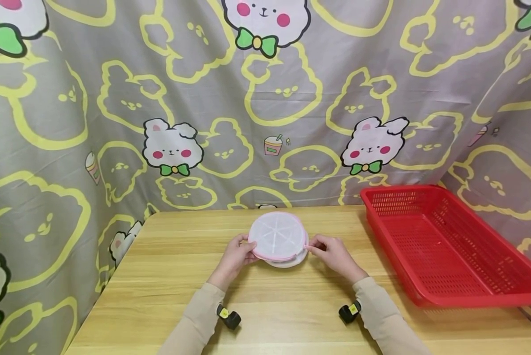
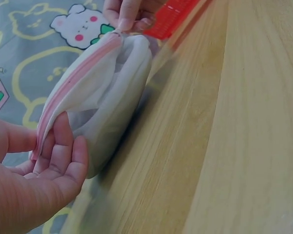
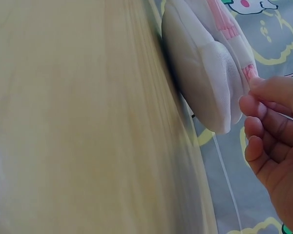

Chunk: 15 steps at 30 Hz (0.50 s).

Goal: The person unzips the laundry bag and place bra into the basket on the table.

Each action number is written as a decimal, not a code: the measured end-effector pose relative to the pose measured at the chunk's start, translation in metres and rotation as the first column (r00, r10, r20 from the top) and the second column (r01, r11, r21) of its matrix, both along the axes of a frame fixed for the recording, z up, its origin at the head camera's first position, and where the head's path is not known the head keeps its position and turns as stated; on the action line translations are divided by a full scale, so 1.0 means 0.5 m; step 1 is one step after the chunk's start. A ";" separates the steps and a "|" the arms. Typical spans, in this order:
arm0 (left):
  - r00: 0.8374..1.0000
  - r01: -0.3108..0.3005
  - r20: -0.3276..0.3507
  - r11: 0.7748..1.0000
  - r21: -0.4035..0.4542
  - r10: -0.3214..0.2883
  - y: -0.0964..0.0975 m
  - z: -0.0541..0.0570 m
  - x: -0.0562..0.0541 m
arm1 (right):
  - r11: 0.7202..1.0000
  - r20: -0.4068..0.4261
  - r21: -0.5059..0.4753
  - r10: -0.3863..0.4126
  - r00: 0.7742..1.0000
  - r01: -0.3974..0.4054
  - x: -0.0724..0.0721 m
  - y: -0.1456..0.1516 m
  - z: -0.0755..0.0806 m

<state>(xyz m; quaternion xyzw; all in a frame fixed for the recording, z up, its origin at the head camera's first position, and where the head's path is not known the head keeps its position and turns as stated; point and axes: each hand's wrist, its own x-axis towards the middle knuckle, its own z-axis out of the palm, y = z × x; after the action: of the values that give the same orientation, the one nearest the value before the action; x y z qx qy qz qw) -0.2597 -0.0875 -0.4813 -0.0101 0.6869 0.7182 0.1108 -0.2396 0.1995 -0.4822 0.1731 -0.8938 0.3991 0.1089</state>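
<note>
A round, white mesh zip pouch [image 1: 274, 234] with spoke-like lines on its top lies at the table's far middle. Pink zipper trim [image 2: 71, 83] runs round its rim, and in the left wrist view a gap shows between the top and the pale body [image 2: 119, 92]. My left hand [image 1: 236, 256] pinches the rim at the left, thumb on the outside and fingers inside the gap. On the right side, my right hand [image 1: 332, 251] pinches the zipper pull between thumb and index finger, its other fingers curled. The fingertips mostly cover the pull.
A large red plastic basket [image 1: 407, 266] with perforated sides stands at the right of the wooden table [image 1: 167, 296]. A grey curtain [image 1: 230, 98] printed with rabbits hangs behind the table and along both sides. A black camera is strapped to each wrist.
</note>
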 end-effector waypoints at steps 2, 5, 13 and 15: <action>1.000 -0.002 0.001 1.000 0.000 0.002 0.000 0.000 0.000 | 1.000 0.001 -0.002 -0.002 1.000 0.002 0.000 0.001 0.001; 1.000 -0.002 0.008 1.000 0.001 0.002 0.000 0.001 -0.001 | 1.000 0.004 -0.005 -0.002 1.000 0.002 0.001 0.001 0.002; 1.000 0.009 0.004 1.000 0.000 -0.009 -0.001 0.002 0.001 | 1.000 0.001 -0.003 -0.016 1.000 0.016 -0.003 0.005 -0.002; 1.000 0.012 0.005 1.000 -0.003 -0.012 -0.001 0.003 0.000 | 1.000 -0.003 -0.002 -0.016 1.000 0.016 -0.005 0.006 -0.003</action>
<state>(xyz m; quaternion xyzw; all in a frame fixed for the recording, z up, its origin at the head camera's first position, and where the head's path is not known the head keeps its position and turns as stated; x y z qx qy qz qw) -0.2597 -0.0881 -0.4800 -0.0079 0.6877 0.7165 0.1166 -0.2419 0.2027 -0.4838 0.1666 -0.8945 0.3990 0.1138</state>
